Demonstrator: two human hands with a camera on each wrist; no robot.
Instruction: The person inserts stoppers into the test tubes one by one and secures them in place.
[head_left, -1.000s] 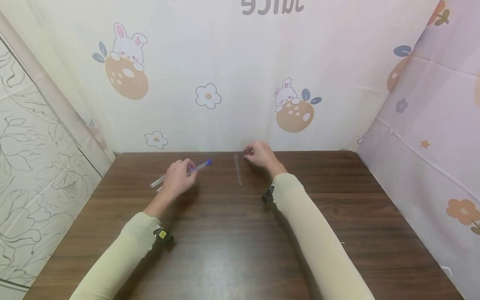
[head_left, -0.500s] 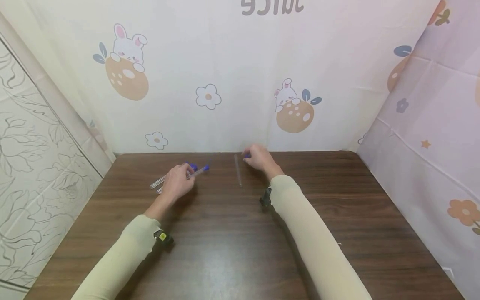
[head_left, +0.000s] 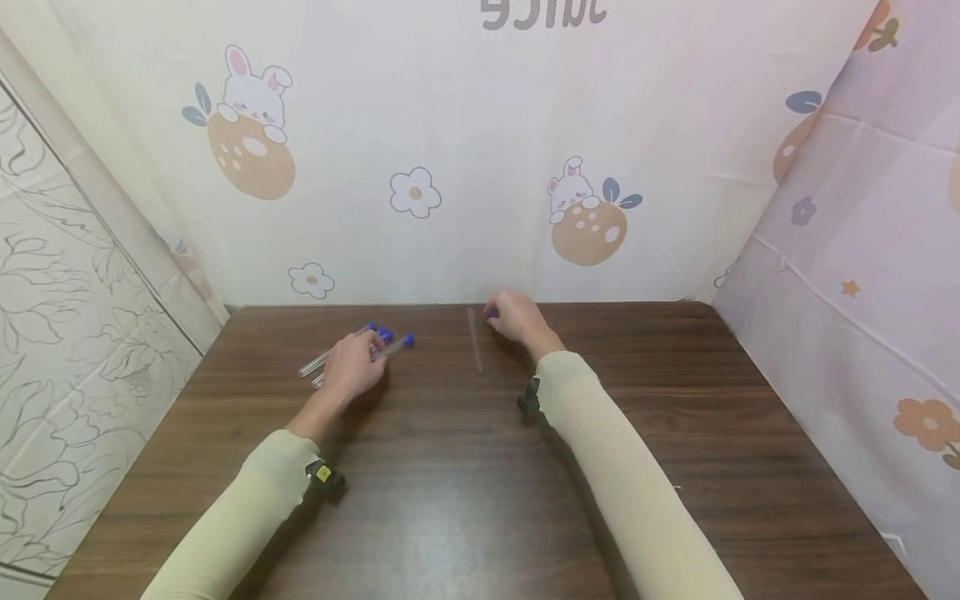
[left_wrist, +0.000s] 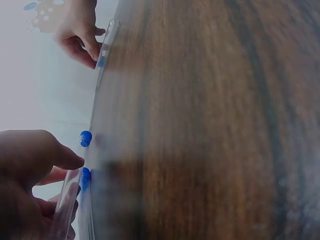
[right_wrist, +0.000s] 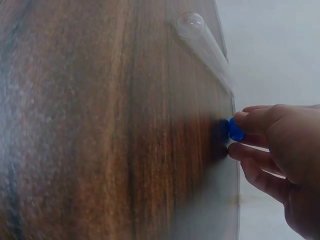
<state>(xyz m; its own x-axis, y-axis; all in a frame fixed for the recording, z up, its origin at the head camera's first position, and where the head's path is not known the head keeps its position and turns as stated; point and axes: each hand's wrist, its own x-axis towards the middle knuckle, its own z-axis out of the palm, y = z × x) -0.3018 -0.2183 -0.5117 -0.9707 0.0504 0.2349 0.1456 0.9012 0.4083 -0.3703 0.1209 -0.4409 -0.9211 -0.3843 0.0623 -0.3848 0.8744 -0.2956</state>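
Observation:
My left hand is over the left part of the table, its thumb and fingers pinching a clear test tube with a blue cap. Partly under that hand lie more clear tubes with blue caps. At the table's far edge, my right hand pinches a small blue cap between thumb and fingers, close over the wood. Just left of it an uncapped clear test tube lies on the table, its rounded end showing in the right wrist view.
The dark wood table ends at a pale printed curtain right behind both hands. Another printed cloth hangs along the right side, and a flower-patterned panel stands at the left.
The capped tube in my left hand has tipped down toward the table, and the other blue caps beside it have come into view. My right hand has shifted only slightly at the far edge.

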